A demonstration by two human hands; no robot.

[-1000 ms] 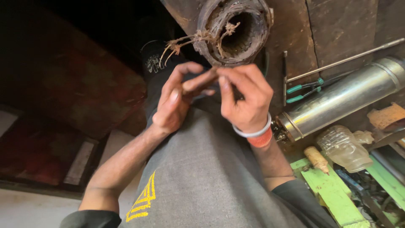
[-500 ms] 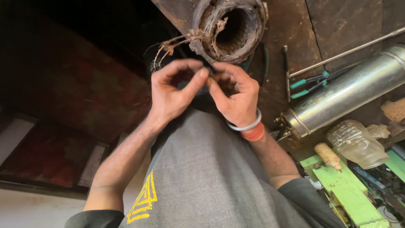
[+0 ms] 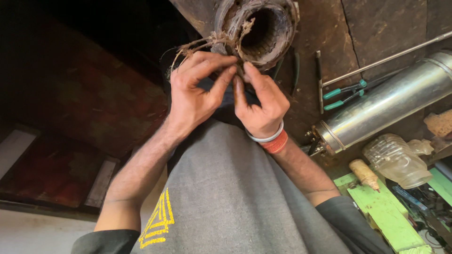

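Two bare hands meet at mid-frame, just below the open mouth of a worn motor stator. Left hand: fingers curled, thumb and forefinger pinched together on the frayed brown wire leads that trail from the stator's rim. Right hand: fingertips closed against the same strands from the opposite side; whether it truly grips a strand or merely steadies it cannot be told. Compared with a second ago, both hands sit tighter together and closer under the winding bundle, the left forefinger now folded down rather than extended, which suggests the work on the leads has passed from sorting to pinching or twisting. Grey garment with a yellow emblem fills the near foreground. Beyond, on a dark, stained wooden surface: green-handled pliers, a long thin metal rod, a polished steel cylinder, a clear plastic bottle lying on its side, a green painted board. Far left: dim reddish flooring, poorly lit.
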